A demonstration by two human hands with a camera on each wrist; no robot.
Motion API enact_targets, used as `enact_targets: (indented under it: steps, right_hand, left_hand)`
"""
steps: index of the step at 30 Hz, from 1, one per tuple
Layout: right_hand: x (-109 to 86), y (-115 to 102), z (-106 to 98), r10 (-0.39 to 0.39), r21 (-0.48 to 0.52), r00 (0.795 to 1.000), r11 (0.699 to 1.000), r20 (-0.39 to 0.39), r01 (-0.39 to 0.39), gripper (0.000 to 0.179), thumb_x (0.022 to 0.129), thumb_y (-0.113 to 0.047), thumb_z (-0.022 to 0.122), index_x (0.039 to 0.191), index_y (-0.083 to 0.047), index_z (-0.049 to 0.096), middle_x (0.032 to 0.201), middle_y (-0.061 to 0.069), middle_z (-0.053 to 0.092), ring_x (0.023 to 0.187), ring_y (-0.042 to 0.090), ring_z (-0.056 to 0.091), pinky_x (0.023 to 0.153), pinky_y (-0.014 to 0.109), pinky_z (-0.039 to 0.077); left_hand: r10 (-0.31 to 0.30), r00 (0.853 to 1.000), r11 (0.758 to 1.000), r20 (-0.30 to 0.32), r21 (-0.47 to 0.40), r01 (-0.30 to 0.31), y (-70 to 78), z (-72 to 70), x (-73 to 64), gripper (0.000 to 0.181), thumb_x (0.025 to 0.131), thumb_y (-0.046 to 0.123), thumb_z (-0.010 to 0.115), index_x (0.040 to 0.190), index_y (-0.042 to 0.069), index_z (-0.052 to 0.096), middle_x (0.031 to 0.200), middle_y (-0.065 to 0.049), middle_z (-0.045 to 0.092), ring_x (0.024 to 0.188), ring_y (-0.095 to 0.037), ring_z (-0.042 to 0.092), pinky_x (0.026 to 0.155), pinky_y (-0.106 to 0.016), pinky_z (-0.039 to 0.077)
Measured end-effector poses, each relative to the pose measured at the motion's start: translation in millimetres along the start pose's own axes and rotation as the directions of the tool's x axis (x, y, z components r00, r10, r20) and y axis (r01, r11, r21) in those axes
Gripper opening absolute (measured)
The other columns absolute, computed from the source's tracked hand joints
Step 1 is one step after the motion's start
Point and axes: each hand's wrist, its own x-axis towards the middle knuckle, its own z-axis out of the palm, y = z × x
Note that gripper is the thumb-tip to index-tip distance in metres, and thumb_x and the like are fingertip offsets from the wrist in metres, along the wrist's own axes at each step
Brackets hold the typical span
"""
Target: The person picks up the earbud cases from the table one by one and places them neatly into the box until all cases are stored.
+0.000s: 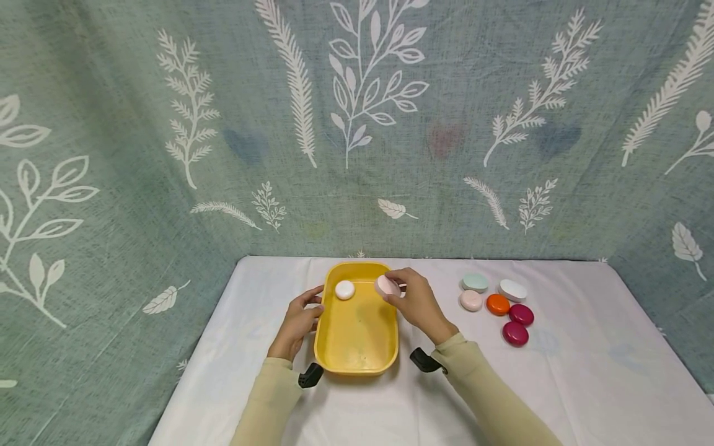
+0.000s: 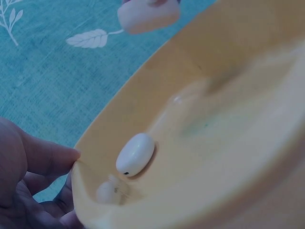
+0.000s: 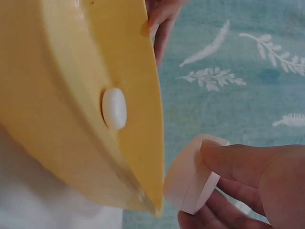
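Pale pink piece (image 1: 387, 286) is pinched, tilted, in the right hand (image 1: 418, 305)'s fingers; yellow tray (image 1: 359, 347) set toward seven o'clock, its ten-o'clock rim held by the left hand (image 1: 297, 323).

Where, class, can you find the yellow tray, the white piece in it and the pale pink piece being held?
Yellow tray (image 1: 357, 334), head view: bare floor.
White piece (image 1: 344, 290), head view: middle of its top.
Held pale pink piece (image 3: 184, 172), right wrist view: its uncovered surface.
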Motion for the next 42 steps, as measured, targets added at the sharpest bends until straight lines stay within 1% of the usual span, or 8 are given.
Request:
enact_targets:
  steps: [7,11,17,23,31,36,42]
  right_hand:
    - [8.3,-5.0,11.0,0.034,0.011,0.999,0.999,0.006,-0.034,0.046,0.088,0.005,0.083,0.132,0.005,0.070,0.125,0.019,0.068,0.115,0.034,0.068,0.097,0.043,0.059]
    - [13.7,-8.8,14.5,0.058,-0.007,0.998,0.998,0.010,-0.058,0.044,0.089,0.004,0.082,0.131,0.004,0.070,0.124,0.020,0.069,0.114,0.035,0.068,0.098,0.046,0.058]
    - [23.9,-11.7,21.0,0.096,-0.033,0.995,0.995,0.008,-0.096,0.043,0.088,0.002,0.083,0.129,0.003,0.071,0.122,0.020,0.070,0.111,0.035,0.068,0.097,0.047,0.058]
    - [31.7,-12.4,26.8,0.139,-0.041,0.990,0.990,0.033,-0.138,0.042,0.089,0.001,0.083,0.129,0.003,0.072,0.123,0.020,0.071,0.114,0.035,0.068,0.100,0.049,0.056]
    - [39.8,-9.7,35.5,0.158,-0.038,0.986,0.987,0.055,-0.156,0.036,0.089,0.003,0.082,0.124,0.004,0.074,0.121,0.021,0.073,0.113,0.036,0.069,0.098,0.049,0.057]
    - [44.2,-8.7,41.1,0.164,-0.050,0.984,0.986,0.069,-0.161,0.033,0.089,0.003,0.081,0.122,0.005,0.074,0.120,0.022,0.073,0.112,0.037,0.070,0.096,0.049,0.058]
    - [49.5,-6.5,48.2,0.166,-0.073,0.984,0.984,0.068,-0.161,0.032,0.088,0.003,0.082,0.120,0.005,0.075,0.118,0.021,0.074,0.111,0.037,0.070,0.096,0.048,0.058]
  left_hand:
    - [-0.001,1.000,1.000,-0.003,0.007,0.001,-0.1,0.4,0.1,0.050,0.104,0.000,0.056,0.153,0.011,0.056,0.127,-0.015,0.051,0.077,-0.019,0.059,0.064,-0.027,0.053]
    - [-0.010,1.000,1.000,-0.007,0.010,0.010,0.1,0.6,0.7,0.050,0.104,0.000,0.056,0.153,0.012,0.056,0.128,-0.016,0.052,0.078,-0.020,0.060,0.066,-0.028,0.054]
    - [-0.022,1.000,1.000,-0.010,0.011,0.022,0.3,0.4,1.7,0.050,0.105,0.000,0.056,0.154,0.012,0.056,0.130,-0.017,0.052,0.081,-0.021,0.062,0.069,-0.030,0.055]
    - [-0.005,1.000,1.000,-0.003,0.008,0.005,1.7,0.7,-0.9,0.051,0.105,0.001,0.055,0.154,0.010,0.055,0.131,-0.019,0.051,0.081,-0.021,0.063,0.069,-0.029,0.055]
    - [-0.006,1.000,1.000,-0.001,0.008,0.006,1.3,0.2,-0.4,0.050,0.105,0.000,0.056,0.154,0.011,0.055,0.130,-0.018,0.051,0.081,-0.020,0.062,0.066,-0.028,0.055]
    - [-0.010,1.000,1.000,-0.002,0.008,0.010,1.0,0.8,0.4,0.050,0.106,0.001,0.055,0.155,0.012,0.055,0.129,-0.017,0.051,0.081,-0.020,0.062,0.068,-0.028,0.055]
    - [-0.015,1.000,1.000,-0.009,0.016,0.016,0.5,1.5,0.5,0.050,0.106,0.001,0.055,0.155,0.012,0.055,0.128,-0.016,0.051,0.081,-0.020,0.063,0.069,-0.029,0.055]
